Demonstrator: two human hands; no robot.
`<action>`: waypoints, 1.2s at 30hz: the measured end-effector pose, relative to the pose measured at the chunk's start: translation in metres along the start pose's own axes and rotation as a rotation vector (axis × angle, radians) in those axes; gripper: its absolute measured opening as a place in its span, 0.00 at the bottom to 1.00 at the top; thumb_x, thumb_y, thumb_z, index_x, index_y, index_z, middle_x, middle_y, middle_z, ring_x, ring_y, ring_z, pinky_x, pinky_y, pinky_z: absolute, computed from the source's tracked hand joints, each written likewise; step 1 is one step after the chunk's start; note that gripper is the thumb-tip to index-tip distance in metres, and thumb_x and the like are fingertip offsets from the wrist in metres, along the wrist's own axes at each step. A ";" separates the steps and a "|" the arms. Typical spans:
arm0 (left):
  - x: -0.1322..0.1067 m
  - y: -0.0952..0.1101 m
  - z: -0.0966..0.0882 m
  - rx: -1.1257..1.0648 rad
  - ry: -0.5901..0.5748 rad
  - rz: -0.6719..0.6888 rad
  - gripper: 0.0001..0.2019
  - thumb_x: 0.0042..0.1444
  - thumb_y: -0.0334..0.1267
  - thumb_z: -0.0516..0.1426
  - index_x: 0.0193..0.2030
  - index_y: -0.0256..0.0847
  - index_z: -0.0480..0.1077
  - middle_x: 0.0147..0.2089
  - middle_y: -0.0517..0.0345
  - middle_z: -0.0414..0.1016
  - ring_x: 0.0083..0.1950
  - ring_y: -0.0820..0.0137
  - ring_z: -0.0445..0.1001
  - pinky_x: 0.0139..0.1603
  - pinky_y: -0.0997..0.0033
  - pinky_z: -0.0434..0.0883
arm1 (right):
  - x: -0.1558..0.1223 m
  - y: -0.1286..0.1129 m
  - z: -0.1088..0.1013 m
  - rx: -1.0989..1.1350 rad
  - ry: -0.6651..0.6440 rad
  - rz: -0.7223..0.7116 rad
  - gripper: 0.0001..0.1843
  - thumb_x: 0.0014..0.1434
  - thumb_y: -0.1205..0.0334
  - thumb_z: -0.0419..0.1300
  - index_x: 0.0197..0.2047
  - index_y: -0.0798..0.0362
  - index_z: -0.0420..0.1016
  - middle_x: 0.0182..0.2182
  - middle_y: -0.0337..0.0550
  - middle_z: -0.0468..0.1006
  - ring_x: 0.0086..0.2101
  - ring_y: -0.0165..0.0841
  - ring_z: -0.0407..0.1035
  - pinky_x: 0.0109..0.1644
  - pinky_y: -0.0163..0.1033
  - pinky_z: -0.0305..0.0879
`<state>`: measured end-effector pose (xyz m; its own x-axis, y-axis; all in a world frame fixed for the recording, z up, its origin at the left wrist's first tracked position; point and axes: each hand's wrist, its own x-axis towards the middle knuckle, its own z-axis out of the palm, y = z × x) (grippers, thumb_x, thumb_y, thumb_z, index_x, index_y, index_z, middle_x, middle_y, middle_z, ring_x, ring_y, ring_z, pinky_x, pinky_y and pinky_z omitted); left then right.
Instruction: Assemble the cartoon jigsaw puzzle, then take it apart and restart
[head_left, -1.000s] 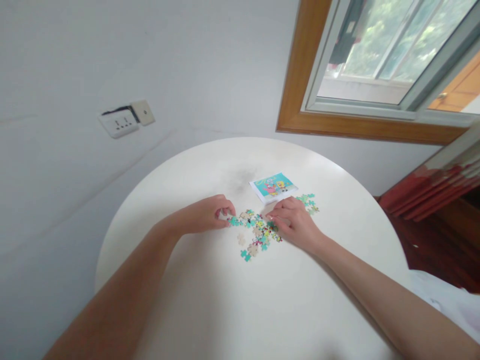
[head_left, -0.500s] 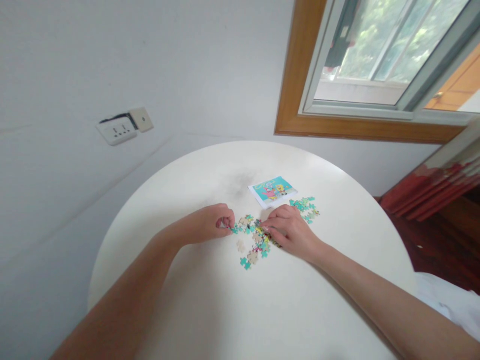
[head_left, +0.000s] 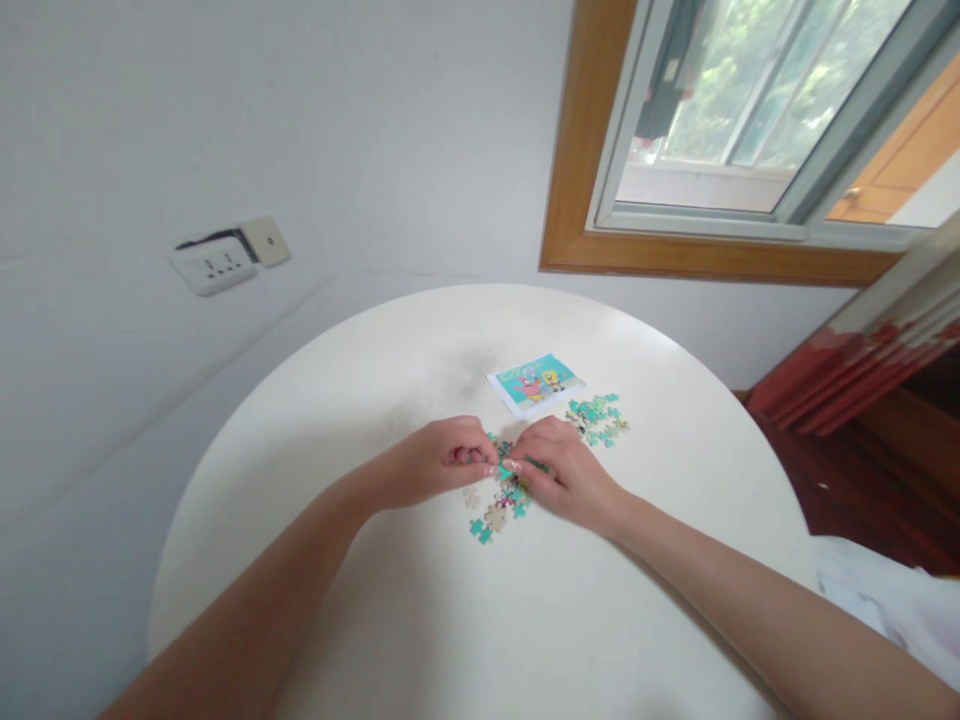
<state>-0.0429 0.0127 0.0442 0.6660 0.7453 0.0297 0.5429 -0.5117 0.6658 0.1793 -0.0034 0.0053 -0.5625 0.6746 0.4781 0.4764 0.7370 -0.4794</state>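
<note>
Both my hands meet over a heap of small jigsaw pieces [head_left: 501, 505] on a round white table [head_left: 390, 390]. My left hand [head_left: 435, 463] is curled, its fingertips pinching a piece at the heap's left edge. My right hand [head_left: 559, 470] is curled too, fingertips pressed on a teal piece, almost touching the left fingers. A second small cluster of teal pieces [head_left: 598, 418] lies just beyond the right hand. A puzzle picture card [head_left: 535, 381] with cartoon figures lies flat behind the heap.
The table stands against a white wall with a socket plate [head_left: 214, 264]. A wood-framed window [head_left: 577, 200] is at the upper right. Red and dark wooden furniture [head_left: 862, 380] stands to the right of the table.
Both hands have moved toward each other over the heap, until their fingertips nearly touch. The view has shifted slightly to the right.
</note>
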 end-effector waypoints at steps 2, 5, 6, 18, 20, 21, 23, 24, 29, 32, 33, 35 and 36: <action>0.001 -0.001 0.003 -0.003 0.006 0.013 0.09 0.57 0.41 0.55 0.34 0.39 0.74 0.31 0.60 0.65 0.32 0.73 0.65 0.35 0.75 0.63 | 0.001 -0.001 0.001 0.020 0.019 0.003 0.11 0.66 0.58 0.54 0.36 0.51 0.76 0.33 0.42 0.77 0.38 0.34 0.68 0.46 0.41 0.60; 0.000 -0.007 0.002 0.014 0.039 0.006 0.11 0.59 0.42 0.54 0.39 0.40 0.75 0.32 0.60 0.66 0.33 0.73 0.66 0.35 0.75 0.64 | 0.001 0.010 -0.009 -0.029 0.076 0.035 0.10 0.65 0.60 0.54 0.35 0.52 0.75 0.33 0.43 0.76 0.39 0.35 0.68 0.46 0.42 0.60; -0.001 -0.010 0.001 0.020 0.059 -0.009 0.12 0.60 0.42 0.53 0.41 0.40 0.75 0.33 0.59 0.66 0.33 0.73 0.66 0.35 0.74 0.64 | 0.000 0.017 -0.016 -0.072 0.111 0.069 0.11 0.65 0.61 0.53 0.34 0.52 0.75 0.33 0.43 0.76 0.39 0.35 0.68 0.46 0.43 0.59; -0.005 -0.026 -0.015 0.120 0.152 -0.090 0.14 0.60 0.43 0.52 0.44 0.40 0.75 0.34 0.59 0.69 0.32 0.72 0.67 0.34 0.74 0.64 | -0.012 0.080 -0.066 -0.660 0.057 0.474 0.14 0.61 0.51 0.59 0.31 0.50 0.78 0.39 0.50 0.75 0.44 0.45 0.61 0.44 0.47 0.53; -0.006 -0.028 -0.017 0.121 0.170 -0.097 0.14 0.60 0.44 0.52 0.44 0.41 0.75 0.34 0.59 0.69 0.32 0.72 0.67 0.33 0.74 0.64 | -0.012 0.080 -0.066 -0.697 0.104 0.495 0.15 0.62 0.51 0.57 0.31 0.51 0.77 0.37 0.50 0.74 0.43 0.45 0.60 0.43 0.46 0.53; -0.006 -0.029 -0.018 0.124 0.180 -0.098 0.14 0.60 0.44 0.52 0.44 0.41 0.75 0.34 0.59 0.69 0.32 0.72 0.67 0.33 0.74 0.64 | -0.012 0.080 -0.066 -0.705 0.133 0.502 0.16 0.63 0.51 0.56 0.31 0.51 0.76 0.37 0.49 0.74 0.42 0.44 0.61 0.42 0.46 0.53; -0.007 -0.032 -0.020 0.139 0.190 -0.101 0.14 0.59 0.44 0.52 0.43 0.41 0.75 0.34 0.59 0.69 0.32 0.72 0.67 0.34 0.74 0.64 | -0.011 0.077 -0.066 -0.689 0.179 0.491 0.17 0.65 0.52 0.53 0.31 0.52 0.75 0.36 0.49 0.74 0.41 0.43 0.61 0.41 0.44 0.53; -0.007 -0.034 -0.021 0.147 0.186 -0.104 0.14 0.59 0.44 0.52 0.43 0.41 0.75 0.34 0.59 0.69 0.33 0.72 0.67 0.34 0.74 0.64 | -0.010 0.075 -0.065 -0.665 0.188 0.466 0.18 0.66 0.52 0.52 0.31 0.52 0.75 0.36 0.48 0.74 0.40 0.42 0.61 0.41 0.44 0.53; -0.011 -0.038 -0.024 0.153 0.081 -0.123 0.13 0.54 0.41 0.54 0.41 0.39 0.75 0.36 0.57 0.70 0.34 0.70 0.68 0.35 0.73 0.66 | -0.008 0.054 -0.049 -0.465 0.131 0.246 0.17 0.67 0.54 0.50 0.35 0.52 0.75 0.34 0.46 0.74 0.39 0.39 0.62 0.44 0.44 0.54; -0.014 -0.041 -0.023 0.149 0.032 -0.128 0.14 0.52 0.42 0.56 0.43 0.39 0.75 0.38 0.56 0.71 0.36 0.69 0.69 0.36 0.72 0.67 | -0.008 0.039 -0.037 -0.360 0.067 0.137 0.14 0.66 0.55 0.53 0.35 0.51 0.76 0.35 0.45 0.74 0.40 0.38 0.63 0.46 0.44 0.54; -0.014 -0.042 -0.022 0.148 0.020 -0.136 0.14 0.52 0.42 0.56 0.43 0.40 0.75 0.39 0.56 0.71 0.36 0.69 0.69 0.37 0.72 0.67 | -0.008 0.035 -0.034 -0.336 0.046 0.114 0.13 0.66 0.55 0.53 0.35 0.50 0.76 0.35 0.45 0.74 0.40 0.38 0.63 0.46 0.45 0.54; -0.015 -0.044 -0.022 0.148 -0.001 -0.157 0.15 0.52 0.42 0.57 0.45 0.40 0.74 0.39 0.57 0.71 0.36 0.69 0.69 0.37 0.72 0.67 | -0.008 0.030 -0.030 -0.302 0.007 0.084 0.12 0.65 0.57 0.54 0.36 0.50 0.77 0.35 0.44 0.75 0.40 0.38 0.63 0.46 0.45 0.53; -0.015 -0.044 -0.021 0.149 -0.012 -0.164 0.15 0.52 0.42 0.56 0.45 0.40 0.74 0.39 0.57 0.71 0.36 0.69 0.69 0.37 0.72 0.67 | -0.008 0.029 -0.030 -0.290 -0.008 0.076 0.12 0.65 0.57 0.54 0.36 0.50 0.77 0.35 0.44 0.75 0.40 0.38 0.63 0.46 0.45 0.53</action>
<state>-0.0880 0.0329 0.0303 0.5679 0.8192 -0.0793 0.7136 -0.4421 0.5434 0.2177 0.0145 0.0093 -0.5226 0.7289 0.4423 0.6900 0.6663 -0.2828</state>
